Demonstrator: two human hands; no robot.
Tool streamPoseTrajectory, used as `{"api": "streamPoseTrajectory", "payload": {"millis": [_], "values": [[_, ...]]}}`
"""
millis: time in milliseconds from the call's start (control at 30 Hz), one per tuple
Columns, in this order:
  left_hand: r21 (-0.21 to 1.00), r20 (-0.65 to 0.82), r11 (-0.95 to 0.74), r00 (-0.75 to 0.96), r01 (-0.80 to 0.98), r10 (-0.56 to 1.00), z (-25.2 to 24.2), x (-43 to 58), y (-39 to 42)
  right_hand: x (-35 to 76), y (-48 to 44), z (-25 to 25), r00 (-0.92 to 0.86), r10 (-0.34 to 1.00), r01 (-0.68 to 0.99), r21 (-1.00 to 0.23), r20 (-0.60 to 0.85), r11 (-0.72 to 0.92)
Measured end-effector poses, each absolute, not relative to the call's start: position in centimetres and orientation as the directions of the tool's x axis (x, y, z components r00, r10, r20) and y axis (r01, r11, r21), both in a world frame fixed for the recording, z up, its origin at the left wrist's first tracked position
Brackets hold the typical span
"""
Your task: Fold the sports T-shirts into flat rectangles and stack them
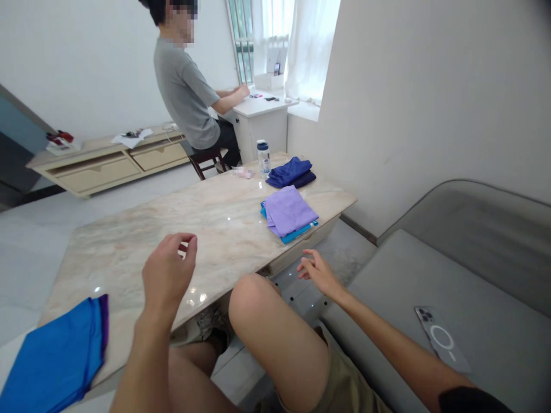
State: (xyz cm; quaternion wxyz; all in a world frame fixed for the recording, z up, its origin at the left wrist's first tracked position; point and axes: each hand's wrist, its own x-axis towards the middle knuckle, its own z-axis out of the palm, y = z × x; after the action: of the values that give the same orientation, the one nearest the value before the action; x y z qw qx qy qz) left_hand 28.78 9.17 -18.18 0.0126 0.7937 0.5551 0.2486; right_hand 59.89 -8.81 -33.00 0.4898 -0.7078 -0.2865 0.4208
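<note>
My left hand (170, 267) hovers over the near part of the marble-topped table (172, 215), its fingers curled toward the thumb with a gap between them and nothing visible inside. To the right, past the table's edge, my right hand (315, 272) is in the air above the floor, fingers loosely bent and apart, holding nothing. A folded lilac cloth (289, 211) lies on a blue one (297, 234) at the table's right side. Behind them is a crumpled dark blue cloth (290, 171). A folded bright blue cloth (58, 355) with a purple edge rests at the near left corner.
A bottle (263, 159) stands at the table's far end. Beyond it, a person in a grey shirt (185, 86) sits at a white desk (262, 106). A low cabinet (103, 166) is at the back left. On the grey sofa (396, 275) lies a phone (439, 335).
</note>
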Motion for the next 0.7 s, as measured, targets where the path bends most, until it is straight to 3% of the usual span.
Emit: {"api": "streamPoseTrajectory", "payload": {"millis": [67,167,300,367,500,700], "values": [[0.228,0.534,-0.394,0.224,0.890,0.815,-19.1,29.1,5.3,57.3,-8.6,-31.5,0.440,0.895,0.187,-0.967,-0.075,-0.173],[0.153,0.592,-0.338,0.188,0.928,0.784,-22.1,29.1,-0.4,53.5,-6.8,-28.1,0.275,0.949,0.392,-0.919,0.152,0.033],[0.143,0.654,-0.257,0.104,0.956,0.749,-24.1,28.9,-5.2,49.8,-5.2,-24.2,0.100,0.960,0.661,-0.738,0.263,0.133],[0.088,0.604,-0.189,0.098,0.978,0.791,-23.6,28.6,-6.7,48.7,-5.9,-23.6,0.067,0.958,0.783,-0.610,0.279,0.123],[0.006,0.422,-0.117,0.104,0.993,0.900,-22.1,27.7,-8.9,48.3,-9.5,-24.6,0.001,0.905,0.864,-0.456,0.425,0.213],[0.135,0.503,-0.141,0.054,0.981,0.862,-23.6,26.4,-11.0,47.9,-17.0,-26.8,-0.059,0.826,0.853,-0.401,0.560,0.333]]}}
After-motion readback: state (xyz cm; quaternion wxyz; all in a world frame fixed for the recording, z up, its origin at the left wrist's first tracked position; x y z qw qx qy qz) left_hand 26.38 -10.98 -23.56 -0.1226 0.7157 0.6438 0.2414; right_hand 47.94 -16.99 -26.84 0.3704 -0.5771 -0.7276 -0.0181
